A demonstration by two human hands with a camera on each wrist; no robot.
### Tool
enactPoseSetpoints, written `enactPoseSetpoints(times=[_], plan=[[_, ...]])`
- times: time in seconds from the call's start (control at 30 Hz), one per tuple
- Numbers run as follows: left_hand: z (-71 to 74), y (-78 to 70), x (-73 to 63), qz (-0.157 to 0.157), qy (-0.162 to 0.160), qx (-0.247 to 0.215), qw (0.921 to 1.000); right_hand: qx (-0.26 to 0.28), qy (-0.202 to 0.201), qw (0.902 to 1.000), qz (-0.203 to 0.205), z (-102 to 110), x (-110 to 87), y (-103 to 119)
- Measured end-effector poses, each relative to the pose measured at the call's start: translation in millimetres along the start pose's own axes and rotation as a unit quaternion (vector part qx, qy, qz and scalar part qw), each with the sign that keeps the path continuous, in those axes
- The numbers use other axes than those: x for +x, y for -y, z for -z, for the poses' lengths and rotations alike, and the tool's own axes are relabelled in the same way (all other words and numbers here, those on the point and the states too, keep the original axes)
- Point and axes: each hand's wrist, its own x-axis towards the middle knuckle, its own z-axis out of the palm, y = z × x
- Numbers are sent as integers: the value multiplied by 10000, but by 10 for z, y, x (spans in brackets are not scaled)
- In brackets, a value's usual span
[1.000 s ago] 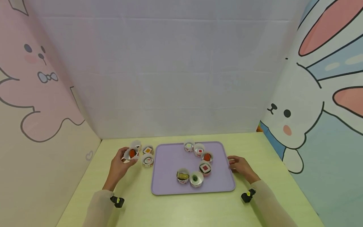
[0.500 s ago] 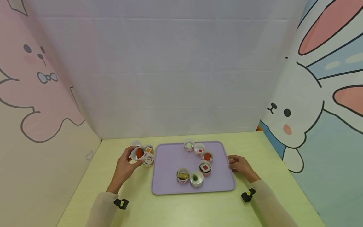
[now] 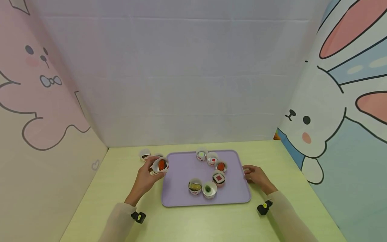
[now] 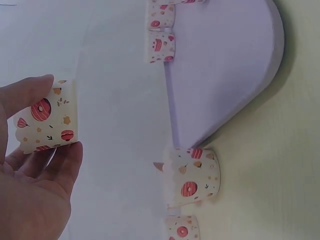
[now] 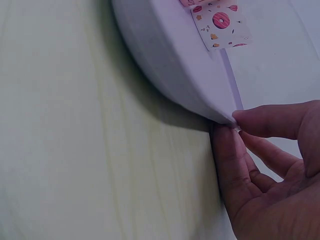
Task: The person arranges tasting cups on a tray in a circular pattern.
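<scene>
My left hand [image 3: 144,180] grips a paper cup [image 3: 156,166] with an orange-red piece inside, thumb on one side and fingers on the other. In the left wrist view the cup [image 4: 55,117] shows printed doughnuts on its wall and is held up off the table. In the head view it overlaps the left edge of the lilac tray [image 3: 176,188] and hides cups behind it. At the tray's right edge my right hand [image 3: 257,176] pinches the rim, the thumb [image 5: 272,119] on top and a finger underneath.
On the tray's right half, several paper cups with toy sushi pieces form a curve, including one with a yellow piece [image 3: 195,187] and one with a green piece [image 3: 209,190]. Another cup [image 3: 144,155] stands on the table [image 3: 193,223] left of the tray. Cartoon-printed walls enclose the table.
My left hand has carried the cup rightward, from over the left-hand cups to the tray's left edge. My right hand stays at the tray's rim.
</scene>
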Motion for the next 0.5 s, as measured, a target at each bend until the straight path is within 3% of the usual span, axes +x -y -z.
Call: enactPoseSetpoints(times=[0.27, 0.5], plan=[[-232, -29, 21, 190, 312, -90, 9993, 23, 40, 10000, 57, 4, -9, 2], [-416, 45, 86, 168, 423, -70, 9989, -44, 32, 10000, 71, 8, -15, 17]])
